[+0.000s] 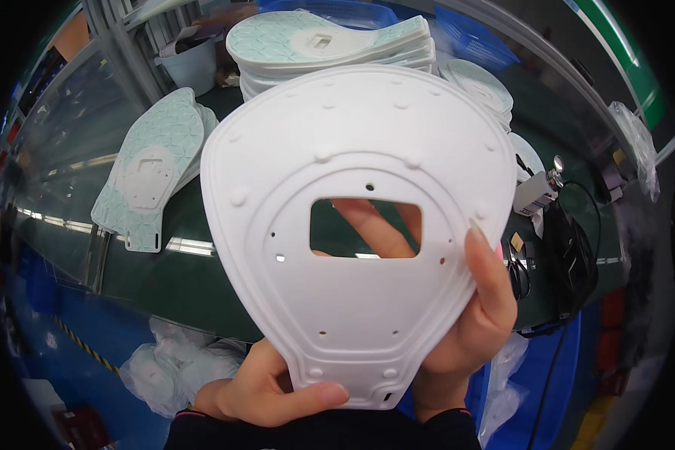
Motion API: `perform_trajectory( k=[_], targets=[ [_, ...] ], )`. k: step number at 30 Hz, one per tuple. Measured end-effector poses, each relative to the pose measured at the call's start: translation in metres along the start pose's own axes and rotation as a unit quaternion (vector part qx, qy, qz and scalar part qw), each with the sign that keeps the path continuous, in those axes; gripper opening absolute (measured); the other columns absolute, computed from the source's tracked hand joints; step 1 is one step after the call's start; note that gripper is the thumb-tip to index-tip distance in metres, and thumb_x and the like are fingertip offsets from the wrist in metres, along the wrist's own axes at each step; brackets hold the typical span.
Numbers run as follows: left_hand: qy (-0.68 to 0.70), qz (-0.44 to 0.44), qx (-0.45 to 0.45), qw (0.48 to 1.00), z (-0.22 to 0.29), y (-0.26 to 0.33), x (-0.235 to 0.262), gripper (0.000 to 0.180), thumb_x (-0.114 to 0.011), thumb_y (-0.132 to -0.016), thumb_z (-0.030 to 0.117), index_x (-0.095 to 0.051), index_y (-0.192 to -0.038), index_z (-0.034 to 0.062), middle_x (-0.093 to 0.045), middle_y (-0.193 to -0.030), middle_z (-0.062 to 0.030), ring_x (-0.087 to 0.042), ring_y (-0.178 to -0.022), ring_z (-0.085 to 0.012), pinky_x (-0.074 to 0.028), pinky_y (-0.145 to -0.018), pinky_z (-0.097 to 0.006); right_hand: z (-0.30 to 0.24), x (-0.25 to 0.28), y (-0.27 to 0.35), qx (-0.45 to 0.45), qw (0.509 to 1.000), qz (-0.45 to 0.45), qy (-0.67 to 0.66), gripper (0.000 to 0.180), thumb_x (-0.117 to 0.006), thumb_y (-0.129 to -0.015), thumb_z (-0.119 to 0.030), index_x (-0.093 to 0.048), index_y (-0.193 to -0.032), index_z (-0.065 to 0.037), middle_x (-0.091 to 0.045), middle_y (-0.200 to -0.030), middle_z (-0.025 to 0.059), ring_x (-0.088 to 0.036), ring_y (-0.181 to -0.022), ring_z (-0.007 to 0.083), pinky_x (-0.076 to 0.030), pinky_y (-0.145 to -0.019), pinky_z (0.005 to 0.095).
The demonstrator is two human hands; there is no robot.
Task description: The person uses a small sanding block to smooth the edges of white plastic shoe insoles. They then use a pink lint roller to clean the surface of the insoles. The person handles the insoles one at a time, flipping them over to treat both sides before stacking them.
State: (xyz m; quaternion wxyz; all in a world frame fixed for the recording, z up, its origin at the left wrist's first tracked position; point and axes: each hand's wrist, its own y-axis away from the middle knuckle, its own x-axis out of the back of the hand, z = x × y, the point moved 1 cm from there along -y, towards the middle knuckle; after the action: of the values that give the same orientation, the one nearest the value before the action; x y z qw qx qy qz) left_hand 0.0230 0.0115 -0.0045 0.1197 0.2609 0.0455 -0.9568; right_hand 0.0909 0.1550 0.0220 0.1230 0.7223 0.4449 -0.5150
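Two hands grip one large white moulded plastic plate point(367, 247), held up flat to the camera and filling the centre of the frame. Left hand point(266, 390) at lower centre-left: thumb laid across the plate's narrow bottom tab, pressed flat on its front face, the other fingers curled behind, closed on the tab. Right hand point(469, 330) at lower right: thumb runs up the plate's right edge, tip on the front rim, clamped; its fingers point(371, 229) lie behind the plate and show through the rectangular cut-out in the middle, stretched out, touching the back. Plate is rounded, wide on top, narrowing downward, with raised ridges, small bumps and small holes. Behind it, a dark green work surface point(195, 277). Mint-patterned flat piece point(154, 176) with white centre lies at left of the frame, on the surface, apart from the plate. Stack of similar pieces point(330, 45) at upper centre. Small grey tool with black cable point(536, 195) at right. Clear plastic bags point(172, 364) at lower left, below the surface edge.
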Motion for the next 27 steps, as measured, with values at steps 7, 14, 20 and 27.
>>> perform_trajectory(
  k=[7,14,20,27],
  targets=[
    [-0.123,0.021,-0.101,0.987,0.005,-0.025,0.006,0.053,-0.049,-0.082,-0.003,-0.027,-0.13,-0.0071,-0.033,-0.134,-0.0161,-0.038,-0.118,-0.019,-0.03,-0.097,-0.029,-0.015,0.041,0.01,-0.118,0.98,0.049,0.152,0.046,-0.031,-0.094,-0.027,-0.031,-0.129,0.004,-0.048,-0.12,0.0131,-0.046,-0.112,0.0216,-0.034,-0.095,0.0354],
    [-0.129,0.083,-0.122,0.981,0.005,-0.017,0.019,0.055,-0.051,-0.079,-0.004,-0.029,-0.13,-0.0075,-0.035,-0.134,-0.0175,-0.039,-0.118,-0.02,-0.029,-0.098,-0.03,-0.049,0.107,0.033,-0.009,0.614,0.187,0.767,0.026,-0.06,-0.08,-0.013,-0.057,-0.103,-0.003,-0.055,-0.101,0.0085,-0.053,-0.086,0.0166,-0.044,-0.07,0.0274],
    [-0.184,0.134,-0.113,0.967,0.002,-0.014,0.026,0.057,-0.054,-0.079,-0.001,-0.03,-0.129,-0.0083,-0.042,-0.127,-0.0176,-0.044,-0.112,-0.0178,-0.032,-0.094,-0.029,-0.049,0.146,0.053,-0.016,0.516,0.185,0.836,0.032,-0.071,-0.069,-0.011,-0.057,-0.097,-0.003,-0.051,-0.088,0.0073,-0.049,-0.076,0.0179,-0.042,-0.066,0.0291],
    [-0.152,0.069,-0.095,0.981,0.005,-0.012,0.024,0.056,-0.053,-0.081,0.001,-0.028,-0.13,-0.0089,-0.036,-0.132,-0.0186,-0.041,-0.116,-0.019,-0.03,-0.096,-0.029,-0.043,0.147,0.048,-0.041,0.585,0.153,0.795,0.022,-0.071,-0.065,-0.006,-0.057,-0.081,-0.003,-0.049,-0.083,0.005,-0.047,-0.078,0.0168,-0.039,-0.068,0.0277]
  ],
)
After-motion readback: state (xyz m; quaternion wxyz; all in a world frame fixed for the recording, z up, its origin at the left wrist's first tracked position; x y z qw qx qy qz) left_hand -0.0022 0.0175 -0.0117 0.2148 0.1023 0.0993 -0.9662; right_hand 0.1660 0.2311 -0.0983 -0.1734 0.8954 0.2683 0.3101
